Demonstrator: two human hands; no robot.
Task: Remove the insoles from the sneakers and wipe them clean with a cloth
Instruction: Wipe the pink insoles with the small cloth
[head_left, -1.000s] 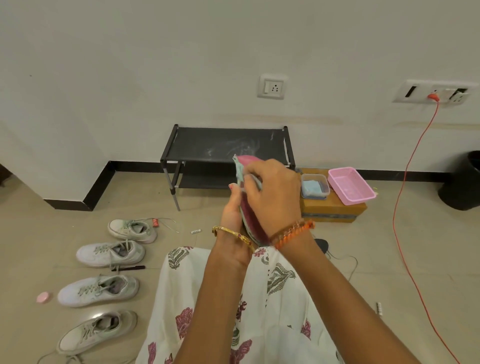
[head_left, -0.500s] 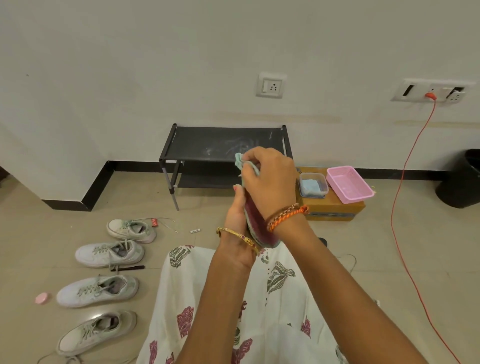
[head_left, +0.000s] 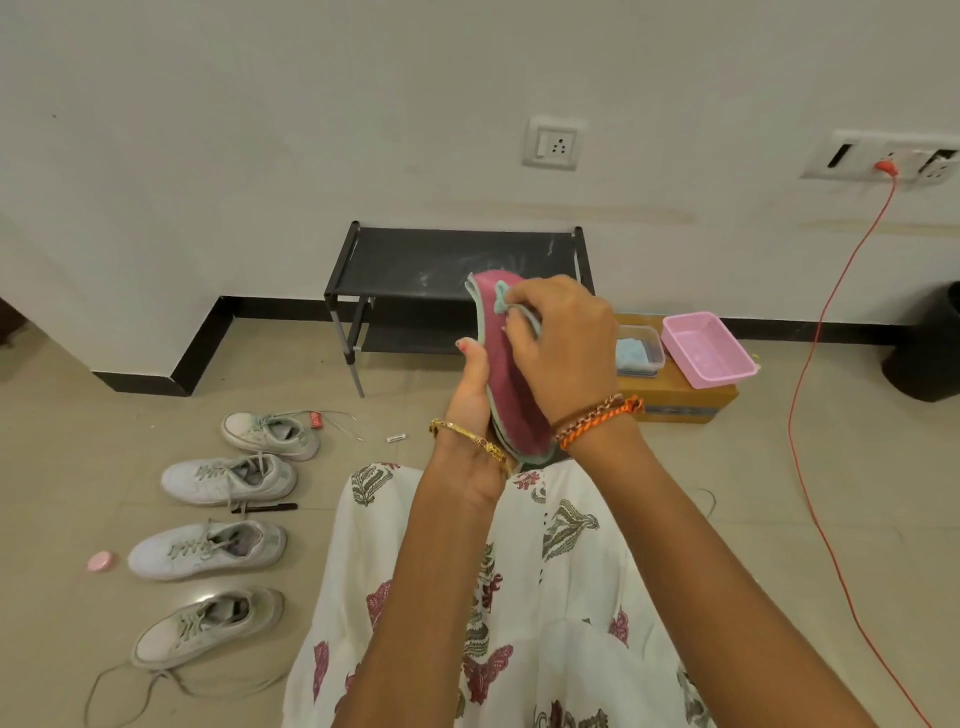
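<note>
We hold both arms out in front of us, raised above our lap, forearms converging over the printed white fabric (head_left: 550, 597) on our knees. Our left hand (head_left: 470, 410) grips the pink insole (head_left: 511, 400) from behind and below, thumb lying up along its left edge, so the insole stands nearly upright with its toe end uppermost. Our right hand (head_left: 563, 353) curls over the upper part of the insole, fingers bunched round a pale green cloth (head_left: 501, 300) and pressing it to the pink face. Insole and cloth sit in the air in front of the black shoe rack (head_left: 415, 260). Four pale sneakers (head_left: 228, 480) lie in a row on the floor to our left, well apart from the hands.
</note>
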